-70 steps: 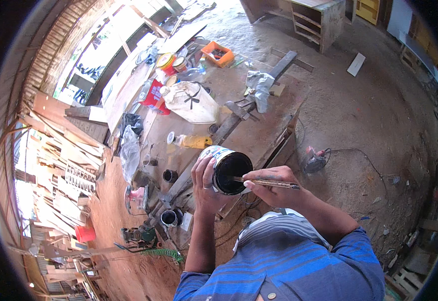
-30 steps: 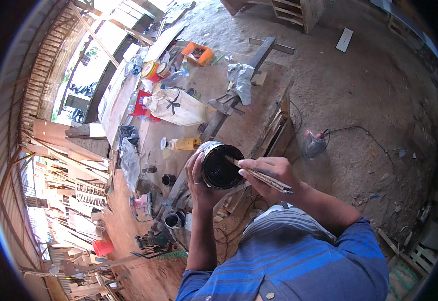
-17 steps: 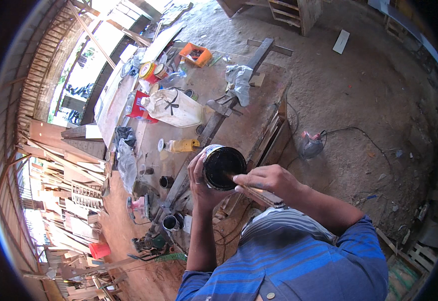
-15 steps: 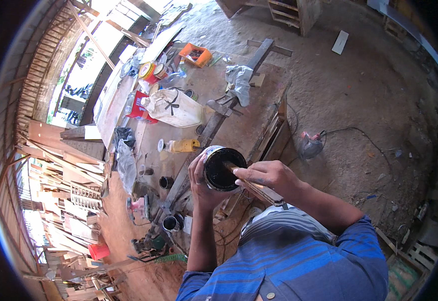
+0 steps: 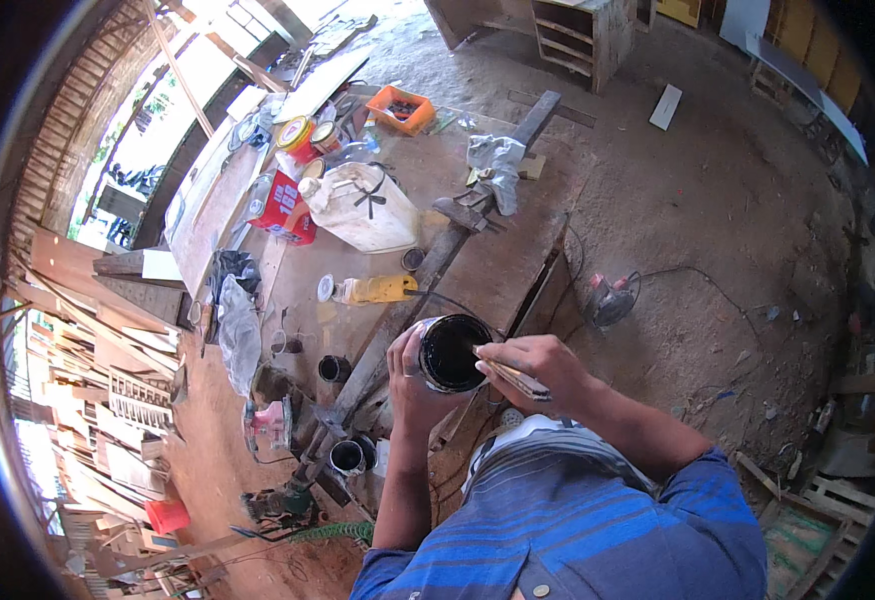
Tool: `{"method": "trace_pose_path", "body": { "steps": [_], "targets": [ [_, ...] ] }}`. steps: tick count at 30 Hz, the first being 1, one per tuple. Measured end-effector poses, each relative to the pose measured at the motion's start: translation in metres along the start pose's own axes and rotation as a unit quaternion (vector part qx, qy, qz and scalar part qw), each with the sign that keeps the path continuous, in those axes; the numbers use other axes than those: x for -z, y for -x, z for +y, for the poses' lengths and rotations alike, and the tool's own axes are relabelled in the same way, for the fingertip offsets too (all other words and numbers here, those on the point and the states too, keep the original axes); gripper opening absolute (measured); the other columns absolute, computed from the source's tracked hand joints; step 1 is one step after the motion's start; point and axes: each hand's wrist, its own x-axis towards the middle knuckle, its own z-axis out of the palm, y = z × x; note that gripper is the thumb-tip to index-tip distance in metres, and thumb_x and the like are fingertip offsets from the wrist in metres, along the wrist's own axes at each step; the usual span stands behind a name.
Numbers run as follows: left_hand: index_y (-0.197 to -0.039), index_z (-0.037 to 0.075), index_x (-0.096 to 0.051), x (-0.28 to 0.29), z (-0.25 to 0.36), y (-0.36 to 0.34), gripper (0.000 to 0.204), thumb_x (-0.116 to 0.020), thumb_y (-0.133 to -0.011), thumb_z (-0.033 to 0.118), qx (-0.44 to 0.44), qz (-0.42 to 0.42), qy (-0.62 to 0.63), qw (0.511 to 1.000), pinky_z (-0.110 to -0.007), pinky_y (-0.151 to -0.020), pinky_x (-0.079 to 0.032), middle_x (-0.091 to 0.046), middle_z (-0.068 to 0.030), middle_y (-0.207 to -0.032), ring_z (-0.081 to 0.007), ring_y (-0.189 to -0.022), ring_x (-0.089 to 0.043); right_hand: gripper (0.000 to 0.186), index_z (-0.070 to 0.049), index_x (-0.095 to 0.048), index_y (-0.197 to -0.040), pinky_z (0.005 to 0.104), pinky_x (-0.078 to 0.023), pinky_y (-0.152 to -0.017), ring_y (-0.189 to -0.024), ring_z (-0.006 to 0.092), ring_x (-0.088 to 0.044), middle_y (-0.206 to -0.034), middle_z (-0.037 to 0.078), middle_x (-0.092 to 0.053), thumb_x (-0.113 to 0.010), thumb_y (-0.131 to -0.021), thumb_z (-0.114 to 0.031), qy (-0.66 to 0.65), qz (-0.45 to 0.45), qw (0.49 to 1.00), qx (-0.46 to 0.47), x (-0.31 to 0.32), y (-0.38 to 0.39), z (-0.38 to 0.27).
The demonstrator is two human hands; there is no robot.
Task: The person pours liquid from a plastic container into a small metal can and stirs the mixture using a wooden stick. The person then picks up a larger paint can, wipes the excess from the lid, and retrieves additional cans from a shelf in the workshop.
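A round can (image 5: 449, 362) with a dark inside is tilted in front of my chest, its mouth facing up toward me. My left hand (image 5: 409, 380) is wrapped round its left side. At the can's right rim, my right hand (image 5: 542, 362) grips a flat wooden stick (image 5: 517, 380), fingers closed on it. The stick's far end reaches the can's mouth near the rim; the tip is hard to make out against the dark inside. Just beyond the can, a yellow power tool (image 5: 377, 289) lies on the worktable (image 5: 472, 275).
A white jug (image 5: 362, 215), a red tin (image 5: 282, 205) and an orange bin (image 5: 400, 110) stand on the table. Dark cups (image 5: 334, 369) are left of my left forearm. A red-and-grey machine (image 5: 609, 298) with a cord lies on the floor at right. Timber is piled at far left.
The stick has drawn back toward the can's right rim, with less of it showing inside. The can has shifted slightly right and down in the view, and the whole view has moved a little.
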Motion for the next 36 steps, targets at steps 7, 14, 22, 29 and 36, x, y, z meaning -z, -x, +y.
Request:
{"method": "trace_pose_path", "body": {
  "steps": [7, 14, 22, 29, 36],
  "targets": [
    [-0.156, 0.011, -0.049, 0.02, -0.041, 0.033, 0.113, -0.105, -0.06, 0.035, 0.034, 0.021, -0.02, 0.999, -0.056, -0.116, -0.048, -0.059, -0.0203, -0.149, -0.0432, -0.136, -0.059, 0.016, 0.0, -0.076, -0.114, 0.0312, -0.062, -0.067, -0.075, 0.0123, -0.075, -0.088, 0.006, -0.078, -0.071, -0.109, -0.014, -0.295, 0.035, 0.887, -0.353, -0.086, 0.017, -0.026],
    [-0.156, 0.011, -0.055, 0.059, -0.062, 0.046, 0.115, -0.102, -0.054, 0.035, 0.07, -0.07, 0.021, 0.995, -0.055, -0.119, -0.045, -0.062, -0.0169, -0.146, -0.042, -0.136, -0.057, 0.018, -0.001, -0.08, -0.109, 0.0297, -0.059, -0.068, -0.075, 0.013, -0.074, -0.086, 0.003, -0.078, -0.075, -0.107, -0.019, -0.184, -0.006, 0.921, -0.344, -0.097, 0.015, 0.0],
    [-0.156, 0.008, -0.057, 0.101, -0.102, 0.027, 0.117, -0.103, -0.052, 0.036, 0.161, -0.26, 0.205, 0.93, -0.044, -0.12, -0.047, -0.067, -0.0182, -0.145, -0.0352, -0.138, -0.062, 0.022, 0.0, -0.082, -0.114, 0.0313, -0.06, -0.078, -0.087, 0.0106, -0.073, -0.099, 0.011, -0.083, -0.079, -0.104, -0.019, -0.13, -0.146, 0.952, -0.234, -0.082, -0.06, -0.025],
    [-0.15, 0.006, -0.06, 0.127, -0.129, -0.005, 0.106, -0.101, -0.057, 0.038, 0.162, -0.355, 0.3, 0.871, -0.041, -0.114, -0.052, -0.074, -0.0164, -0.134, -0.0314, -0.127, -0.069, 0.017, 0.001, -0.083, -0.114, 0.0298, -0.061, -0.073, -0.081, 0.0123, -0.076, -0.091, 0.007, -0.082, -0.076, -0.104, -0.011, -0.082, -0.252, 0.947, -0.183, -0.076, -0.084, -0.033],
    [-0.148, 0.006, -0.061, 0.125, -0.129, -0.005, 0.106, -0.102, -0.056, 0.039, 0.15, -0.357, 0.277, 0.879, -0.041, -0.112, -0.053, -0.073, -0.0173, -0.134, -0.032, -0.126, -0.068, 0.022, -0.001, -0.081, -0.108, 0.0291, -0.059, -0.063, -0.066, 0.0108, -0.071, -0.08, 0.002, -0.076, -0.076, -0.107, -0.023, -0.158, -0.149, 0.931, -0.292, -0.092, -0.057, -0.022]
  ]
}}
